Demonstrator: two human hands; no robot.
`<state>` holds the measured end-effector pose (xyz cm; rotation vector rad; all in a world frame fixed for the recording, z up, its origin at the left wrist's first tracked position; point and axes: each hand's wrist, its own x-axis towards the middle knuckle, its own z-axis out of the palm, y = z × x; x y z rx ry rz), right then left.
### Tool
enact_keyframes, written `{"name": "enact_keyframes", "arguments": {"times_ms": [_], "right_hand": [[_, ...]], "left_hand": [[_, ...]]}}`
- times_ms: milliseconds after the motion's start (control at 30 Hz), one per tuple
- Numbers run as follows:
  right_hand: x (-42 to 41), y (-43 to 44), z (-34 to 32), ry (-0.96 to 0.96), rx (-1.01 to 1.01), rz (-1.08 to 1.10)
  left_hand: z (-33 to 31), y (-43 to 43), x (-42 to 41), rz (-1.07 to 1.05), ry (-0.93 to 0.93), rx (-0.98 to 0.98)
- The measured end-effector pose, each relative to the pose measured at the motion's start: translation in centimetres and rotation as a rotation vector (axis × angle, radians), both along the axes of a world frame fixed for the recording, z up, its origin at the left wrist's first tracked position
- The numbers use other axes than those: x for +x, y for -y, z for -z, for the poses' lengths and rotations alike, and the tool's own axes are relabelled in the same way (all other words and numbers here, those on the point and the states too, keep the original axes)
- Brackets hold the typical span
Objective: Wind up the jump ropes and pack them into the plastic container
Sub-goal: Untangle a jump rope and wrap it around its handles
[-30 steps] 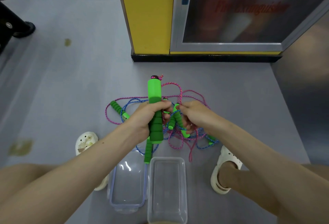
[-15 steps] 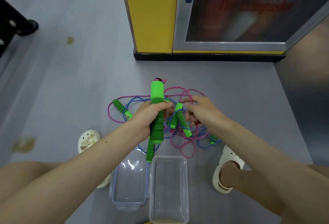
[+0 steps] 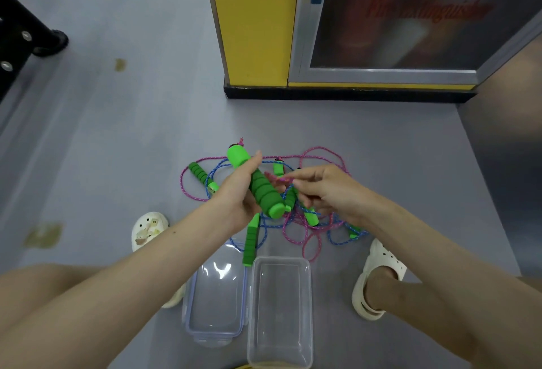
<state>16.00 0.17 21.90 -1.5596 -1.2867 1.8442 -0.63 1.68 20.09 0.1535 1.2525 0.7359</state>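
Observation:
A tangle of pink and blue jump ropes (image 3: 305, 228) with green foam handles lies on the grey floor. My left hand (image 3: 237, 192) holds one green handle (image 3: 258, 184), tilted with its lower end toward me. My right hand (image 3: 325, 190) pinches a stretch of pink rope (image 3: 278, 180) just right of that handle. Another green handle (image 3: 251, 239) lies by the container, and one more handle (image 3: 201, 175) lies at the left of the tangle. The clear plastic container (image 3: 280, 310) stands open and empty near me, its lid (image 3: 217, 295) lying beside it on the left.
My feet in white clogs (image 3: 378, 275) flank the container, with the left clog (image 3: 148, 228) beside my left arm. A yellow cabinet (image 3: 255, 25) with a glass door (image 3: 410, 17) stands behind the ropes. Black equipment (image 3: 20, 34) sits at the far left.
My left hand has tipped the green handle from upright to slanted and its grip has loosened. My right hand has lifted from the tangle and now pinches the pink rope.

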Motion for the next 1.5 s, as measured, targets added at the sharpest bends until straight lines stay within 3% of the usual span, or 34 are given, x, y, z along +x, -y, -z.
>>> {"name": "enact_keyframes", "arguments": {"times_ms": [100, 233, 467, 633, 800, 933, 1033, 1133, 1267, 1400, 1500], "right_hand": [[0.2, 0.1, 0.1, 0.020, -0.051, -0.230], [0.7, 0.3, 0.7, 0.247, -0.037, -0.456], [1.2, 0.0, 1.7, 0.609, 0.101, -0.281], [0.3, 0.0, 1.6, 0.562, 0.123, -0.085], [-0.7, -0.2, 1.5, 0.252, -0.152, 0.148], [-0.9, -0.4, 1.1, -0.061, -0.297, 0.180], [-0.7, -0.5, 0.9, -0.195, -0.273, 0.178], [-1.1, -0.3, 0.9, -0.199, -0.219, 0.226], [-1.9, 0.4, 1.5, -0.224, -0.172, 0.295], [-1.7, 0.8, 2.0, -0.050, -0.075, 0.188], [-1.4, 1.0, 2.0, 0.033, -0.064, 0.065]], "left_hand": [[-0.3, -0.3, 0.1, 0.006, 0.053, 0.026], [-0.9, -0.8, -0.6, -0.078, 0.090, 0.061], [-1.2, -0.1, -1.1, 0.254, -0.012, 0.152], [-1.1, 1.2, -0.1, 0.520, -0.060, 0.265], [0.3, 2.4, 1.0, 0.824, -0.349, 0.418], [1.2, 2.5, 1.1, 0.642, -0.408, 0.337], [1.0, 2.4, 1.4, 0.426, -0.141, 0.204], [0.9, 2.4, 1.8, 0.262, 0.030, 0.132], [1.2, 2.0, 1.6, 0.188, 0.019, 0.146], [1.0, 1.5, 1.1, 0.198, 0.083, 0.143], [0.1, 0.9, 0.9, 0.061, 0.164, 0.130]]}}
